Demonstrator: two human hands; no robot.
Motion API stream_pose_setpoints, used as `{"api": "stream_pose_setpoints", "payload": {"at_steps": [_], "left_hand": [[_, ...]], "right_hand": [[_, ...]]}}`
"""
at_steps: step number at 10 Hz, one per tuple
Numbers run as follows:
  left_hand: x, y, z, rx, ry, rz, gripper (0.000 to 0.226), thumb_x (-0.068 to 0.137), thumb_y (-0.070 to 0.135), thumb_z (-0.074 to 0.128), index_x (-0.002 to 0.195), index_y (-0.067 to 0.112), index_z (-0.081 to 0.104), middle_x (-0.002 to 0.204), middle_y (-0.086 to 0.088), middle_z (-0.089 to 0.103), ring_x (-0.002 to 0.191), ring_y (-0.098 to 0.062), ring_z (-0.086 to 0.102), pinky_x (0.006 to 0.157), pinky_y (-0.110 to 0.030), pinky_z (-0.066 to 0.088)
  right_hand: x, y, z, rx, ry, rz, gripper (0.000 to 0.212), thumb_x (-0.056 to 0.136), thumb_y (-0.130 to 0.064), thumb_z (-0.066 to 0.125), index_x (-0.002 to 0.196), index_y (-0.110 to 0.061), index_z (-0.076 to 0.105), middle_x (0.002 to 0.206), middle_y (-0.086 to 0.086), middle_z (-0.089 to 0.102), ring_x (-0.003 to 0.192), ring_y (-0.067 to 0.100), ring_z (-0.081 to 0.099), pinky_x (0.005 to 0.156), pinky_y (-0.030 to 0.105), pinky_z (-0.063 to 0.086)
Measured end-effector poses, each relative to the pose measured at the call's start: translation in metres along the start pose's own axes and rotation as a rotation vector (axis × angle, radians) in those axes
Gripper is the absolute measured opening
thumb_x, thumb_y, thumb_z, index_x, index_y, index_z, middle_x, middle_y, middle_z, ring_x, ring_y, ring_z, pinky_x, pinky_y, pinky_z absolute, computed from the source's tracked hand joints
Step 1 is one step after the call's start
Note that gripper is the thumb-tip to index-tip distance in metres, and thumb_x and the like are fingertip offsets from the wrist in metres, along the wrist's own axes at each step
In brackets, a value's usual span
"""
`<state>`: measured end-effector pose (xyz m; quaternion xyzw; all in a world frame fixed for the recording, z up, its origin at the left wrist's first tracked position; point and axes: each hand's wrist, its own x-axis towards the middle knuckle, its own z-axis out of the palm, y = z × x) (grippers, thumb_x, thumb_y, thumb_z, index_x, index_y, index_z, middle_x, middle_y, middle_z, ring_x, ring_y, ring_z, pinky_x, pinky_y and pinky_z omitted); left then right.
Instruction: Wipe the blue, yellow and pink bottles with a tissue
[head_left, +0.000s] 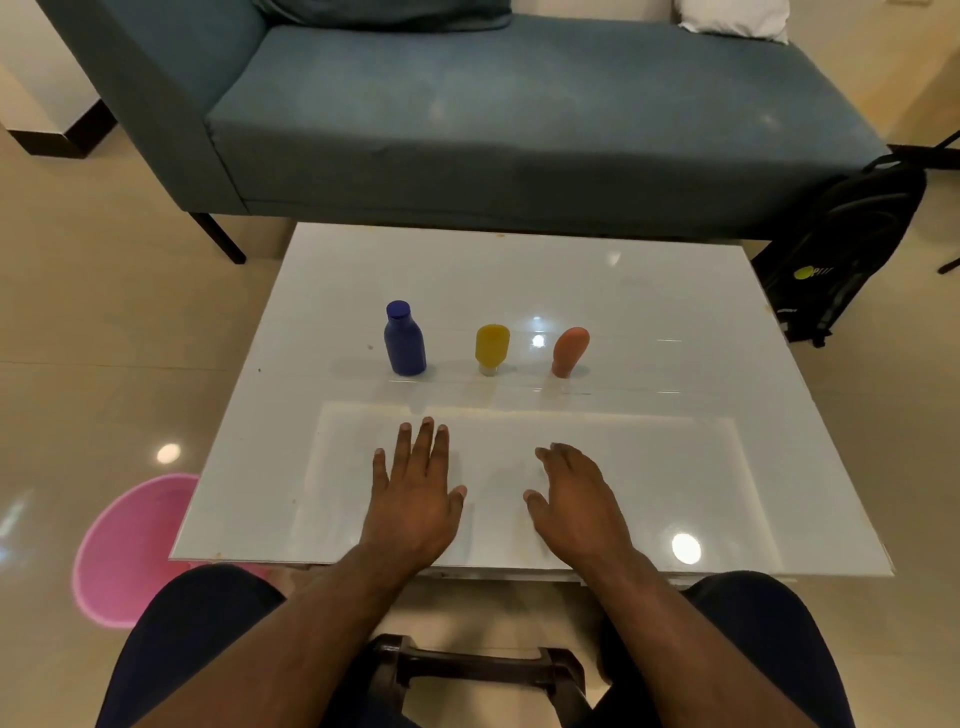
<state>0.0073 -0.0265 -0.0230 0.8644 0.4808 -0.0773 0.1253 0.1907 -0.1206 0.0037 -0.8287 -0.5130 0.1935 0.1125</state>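
Note:
Three bottles stand in a row across the middle of the white glass table (675, 322). The blue bottle (404, 340) is upright on the left. The yellow bottle (491, 347) stands on its cap in the middle. On the right, the pink bottle (569, 351) also rests cap down. My left hand (415, 491) lies flat on the table in front of the blue bottle, fingers spread, holding nothing. My right hand (576, 499) rests palm down in front of the pink bottle, also with nothing in it. No tissue is in view.
A blue-grey sofa (493, 119) stands just behind the table. A pink bin (124, 551) sits on the floor at the table's near left corner. A black backpack (841, 249) leans at the far right. A dark stool (478, 670) shows between my knees.

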Motion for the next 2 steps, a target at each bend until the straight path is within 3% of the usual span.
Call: {"api": "stream_pose_setpoints", "payload": {"at_steps": [1,2], "left_hand": [[0.007,0.008,0.006,0.021,0.091,0.017,0.078,0.101,0.055,0.024,0.161,0.014,-0.004,0.17,-0.01,-0.009,0.156,-0.034,-0.007,0.121,-0.058,0.0],[0.025,0.02,0.011,0.02,0.199,0.034,0.079,0.096,0.056,0.033,0.161,0.014,0.016,0.168,-0.012,0.013,0.154,-0.037,0.014,0.119,-0.063,0.013]], "right_hand": [[0.01,-0.002,-0.001,-0.107,0.055,-0.01,0.066,0.09,-0.044,0.056,0.147,-0.02,0.031,0.156,0.004,0.028,0.144,0.023,0.024,0.114,0.037,0.025],[0.027,-0.008,-0.006,-0.18,0.061,0.007,0.074,0.09,-0.049,0.055,0.149,-0.018,0.022,0.159,0.006,0.02,0.147,0.027,0.015,0.116,0.04,0.019]]}}
